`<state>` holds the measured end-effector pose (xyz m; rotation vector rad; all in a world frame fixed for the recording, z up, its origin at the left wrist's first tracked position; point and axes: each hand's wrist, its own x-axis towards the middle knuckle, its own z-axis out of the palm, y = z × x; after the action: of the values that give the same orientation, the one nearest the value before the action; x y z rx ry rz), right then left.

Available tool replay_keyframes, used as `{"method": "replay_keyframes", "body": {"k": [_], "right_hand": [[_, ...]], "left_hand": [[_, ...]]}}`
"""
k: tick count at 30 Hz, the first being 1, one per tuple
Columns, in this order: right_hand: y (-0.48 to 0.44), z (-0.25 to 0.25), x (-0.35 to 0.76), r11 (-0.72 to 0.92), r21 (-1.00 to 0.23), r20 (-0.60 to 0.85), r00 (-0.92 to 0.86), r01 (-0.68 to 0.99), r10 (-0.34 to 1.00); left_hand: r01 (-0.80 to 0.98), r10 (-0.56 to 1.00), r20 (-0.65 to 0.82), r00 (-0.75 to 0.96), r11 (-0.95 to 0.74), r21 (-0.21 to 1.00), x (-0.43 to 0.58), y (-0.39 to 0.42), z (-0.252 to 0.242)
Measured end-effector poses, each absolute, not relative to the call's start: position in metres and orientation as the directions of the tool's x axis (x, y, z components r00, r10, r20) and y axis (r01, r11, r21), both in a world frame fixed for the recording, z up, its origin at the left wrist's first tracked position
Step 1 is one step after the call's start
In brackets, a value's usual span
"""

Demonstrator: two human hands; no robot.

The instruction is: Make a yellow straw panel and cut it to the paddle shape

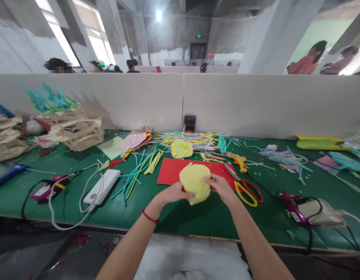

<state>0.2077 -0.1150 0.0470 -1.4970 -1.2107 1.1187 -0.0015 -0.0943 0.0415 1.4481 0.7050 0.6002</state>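
Observation:
Between my two hands I hold up a flat, rounded yellow piece (195,179) with a ridged surface and a small point at its bottom. My left hand (180,193) grips its lower left edge, thumb on the front. On the right edge, the fingers of my right hand (217,184) are closed. Behind the piece lies a red sheet (169,171). Scissors (246,191) with red and yellow handles rest at the sheet's right end. A similar yellow piece with a pinkish rim (181,149) lies farther back among coloured strips (197,137).
An orange glue gun (238,161) lies behind the scissors. To the left are a white power strip (102,187), teal and yellow strips (137,175) and a blue glue gun (11,174). Wooden stick frames (83,130) stand back left. A low partition (124,101) borders the green table (165,217).

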Motion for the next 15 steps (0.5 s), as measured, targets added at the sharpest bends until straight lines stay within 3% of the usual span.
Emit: {"method": "replay_keyframes", "body": {"k": [3, 8, 15], "right_hand": [[-0.099, 0.052, 0.221, -0.05, -0.985, -0.013, 0.216, 0.163, 0.976], [-0.069, 0.063, 0.246, 0.05, -0.98, 0.102, 0.276, 0.19, 0.956], [-0.052, 0.063, 0.256, 0.109, -0.941, 0.204, 0.283, 0.319, 0.937]], "left_hand": [[0.134, 0.907, -0.071, 0.416, 0.016, 0.991, -0.013, -0.085, 0.036], [0.241, 0.991, 0.016, 0.136, -0.048, 0.969, -0.044, -0.057, 0.028], [0.47, 0.991, 0.077, 0.113, -0.122, 0.874, -0.032, -0.035, 0.017]]}}
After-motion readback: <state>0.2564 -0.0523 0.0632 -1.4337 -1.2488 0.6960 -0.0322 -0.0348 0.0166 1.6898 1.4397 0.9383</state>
